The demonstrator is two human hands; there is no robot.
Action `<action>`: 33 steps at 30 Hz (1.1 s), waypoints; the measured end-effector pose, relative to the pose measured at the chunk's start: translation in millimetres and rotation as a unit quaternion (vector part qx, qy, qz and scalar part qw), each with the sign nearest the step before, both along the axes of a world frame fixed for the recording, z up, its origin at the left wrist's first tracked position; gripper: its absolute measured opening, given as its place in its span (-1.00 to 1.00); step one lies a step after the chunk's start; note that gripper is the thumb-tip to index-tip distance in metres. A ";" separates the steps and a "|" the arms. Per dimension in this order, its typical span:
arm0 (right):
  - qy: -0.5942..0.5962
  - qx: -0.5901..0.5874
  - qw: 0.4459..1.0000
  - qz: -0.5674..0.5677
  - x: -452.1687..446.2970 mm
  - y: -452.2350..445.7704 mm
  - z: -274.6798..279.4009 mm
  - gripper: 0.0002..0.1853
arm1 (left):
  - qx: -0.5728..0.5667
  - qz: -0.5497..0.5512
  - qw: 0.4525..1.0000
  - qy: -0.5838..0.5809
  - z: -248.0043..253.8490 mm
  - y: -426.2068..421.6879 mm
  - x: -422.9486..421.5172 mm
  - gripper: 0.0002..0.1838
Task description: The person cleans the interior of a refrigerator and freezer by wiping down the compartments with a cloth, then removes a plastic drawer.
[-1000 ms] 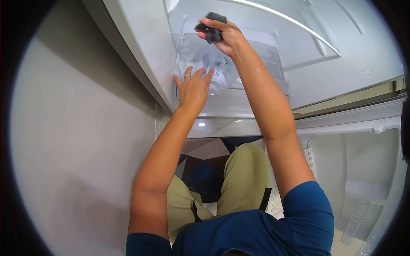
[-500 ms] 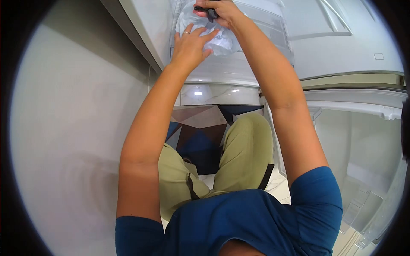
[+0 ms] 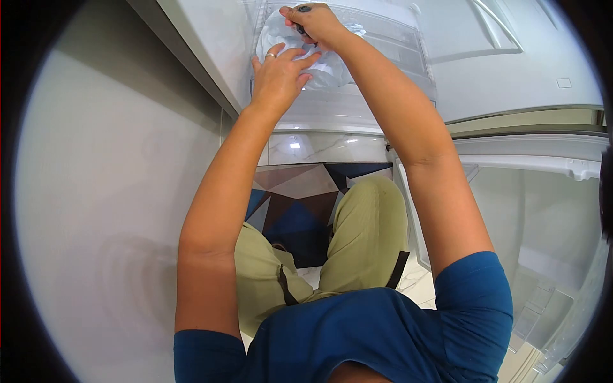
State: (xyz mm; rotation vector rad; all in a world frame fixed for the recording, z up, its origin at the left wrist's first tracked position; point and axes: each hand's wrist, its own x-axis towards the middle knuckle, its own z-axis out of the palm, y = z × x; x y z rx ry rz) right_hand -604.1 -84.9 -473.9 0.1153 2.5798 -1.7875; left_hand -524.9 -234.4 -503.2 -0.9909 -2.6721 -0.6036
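Observation:
Ahead of me, a crumpled, thin white plastic bag (image 3: 329,73) lies in the clear drawer (image 3: 402,64) of a fridge. My left hand (image 3: 278,73) rests on the bag with its fingers spread; a ring shows on one finger. Just beyond it, my right hand (image 3: 317,27) is closed round a small dark object (image 3: 300,28) over the bag's far part. Fingers cover most of this object, and its kind cannot be made out.
An open fridge door (image 3: 543,217) with clear shelves stands at right. A white panel (image 3: 115,191) fills the left side. Below the fridge are a marble-look tile strip (image 3: 325,148) and a patterned mat (image 3: 297,223), where my knees are.
My right hand has turned and come slightly down and left with the dark object, which now shows less. My left hand has shifted slightly left, still spread on the bag.

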 end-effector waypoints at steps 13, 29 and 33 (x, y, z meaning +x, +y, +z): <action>0.057 0.151 0.986 -0.028 -10.1 11.4 -3.4 -0.37 | 0.103 0.037 0.993 0.053 7.0 -5.3 -0.4 -0.35; 0.055 -0.044 0.993 -0.091 -9.4 26.6 -4.8 -0.40 | 0.339 0.099 0.924 -0.150 -5.7 1.1 -12.6 -0.52; 0.063 -0.101 0.988 -0.097 -12.3 36.1 18.7 -0.44 | 0.351 0.103 0.923 -0.119 -6.2 -5.1 -25.2 -0.55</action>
